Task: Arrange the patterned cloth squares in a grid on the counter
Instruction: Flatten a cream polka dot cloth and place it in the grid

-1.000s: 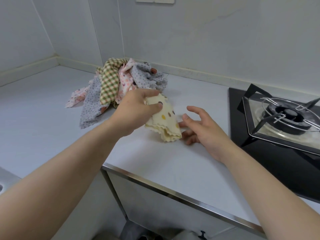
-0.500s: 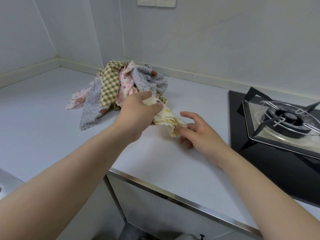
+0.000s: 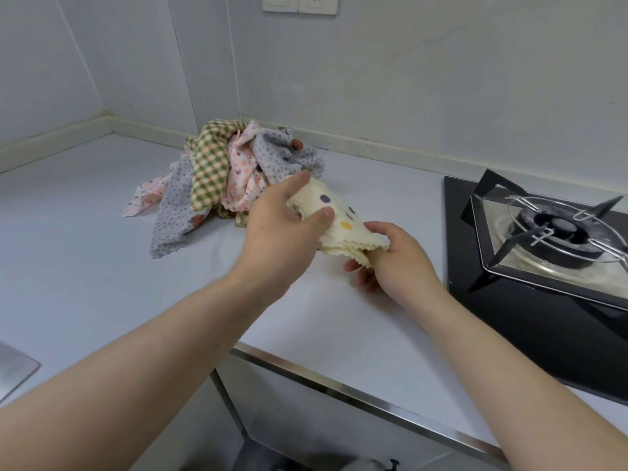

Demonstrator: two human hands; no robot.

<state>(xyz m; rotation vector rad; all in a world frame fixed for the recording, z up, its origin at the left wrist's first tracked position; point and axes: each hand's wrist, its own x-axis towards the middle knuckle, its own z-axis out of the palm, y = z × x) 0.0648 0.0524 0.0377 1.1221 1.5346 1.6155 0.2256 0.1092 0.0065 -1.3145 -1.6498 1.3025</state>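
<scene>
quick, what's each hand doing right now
Left hand: closed, gripping the upper end of the bunched cream dotted cloth.
Right hand: closed, pinching the same cloth's scalloped lower edge between thumb and fingers.

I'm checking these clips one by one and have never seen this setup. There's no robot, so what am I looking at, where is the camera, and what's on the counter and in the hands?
There is no machine here: a person works with two bare hands. The camera sits on the person's head and looks forward and down, so both forearms reach in from the bottom edge. On the white counter lies a heaped pile of patterned cloths near the back corner. A gas stove is at the right. The left hand grips a bunched cream cloth with coloured dots. The right hand pinches its wavy edge, thumb on top. No cloth is spread out in a grid yet.
</scene>
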